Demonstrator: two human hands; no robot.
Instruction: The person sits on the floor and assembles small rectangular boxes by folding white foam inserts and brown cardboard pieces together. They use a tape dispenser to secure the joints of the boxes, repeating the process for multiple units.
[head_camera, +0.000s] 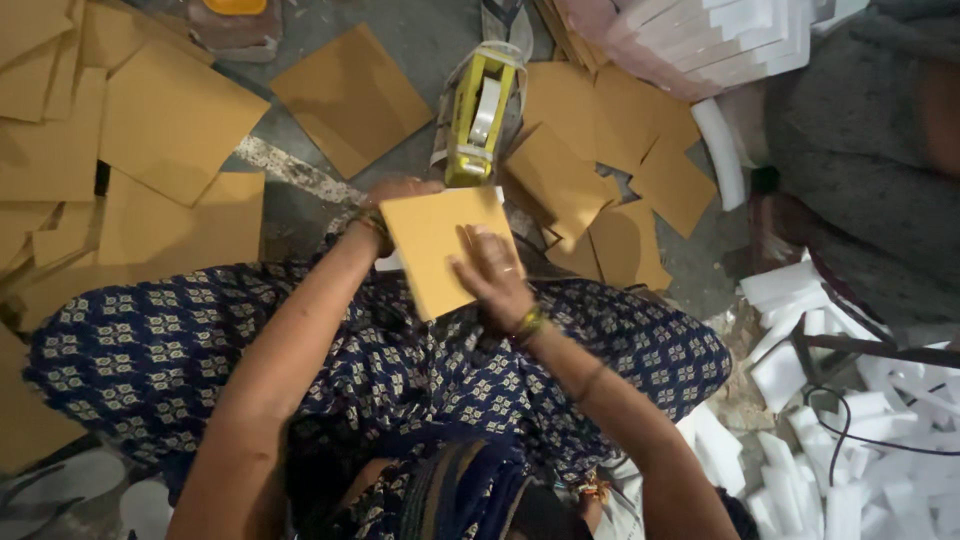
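Cardboard lies everywhere on the grey floor (420, 40), but the piece that matters is a small square cardboard sheet (445, 245), tan and flat, held over the person's lap just above the blue patterned cloth (150, 350) that covers the crossed legs. The left hand (392, 195) grips the sheet's far left corner, its fingers curled around the edge so that most of them are hidden behind the card; how they lie underneath cannot be told. The right hand (492, 275) rests on top of the sheet near its right edge, fingers close together and pressed flat against the surface, with bangles at the wrist. Just beyond the sheet, touching or nearly touching its far edge, stands a yellow-green tape dispenser (480, 115) with a pale roll in it. Loose cardboard squares (170, 120) are scattered to the left, and another overlapping heap (610, 180) lies to the right of the dispenser. White foam strips (850, 440) are piled at the lower right, with a black cable (845, 420) running across them, and more stacked foam (730, 35) sits at the upper right.
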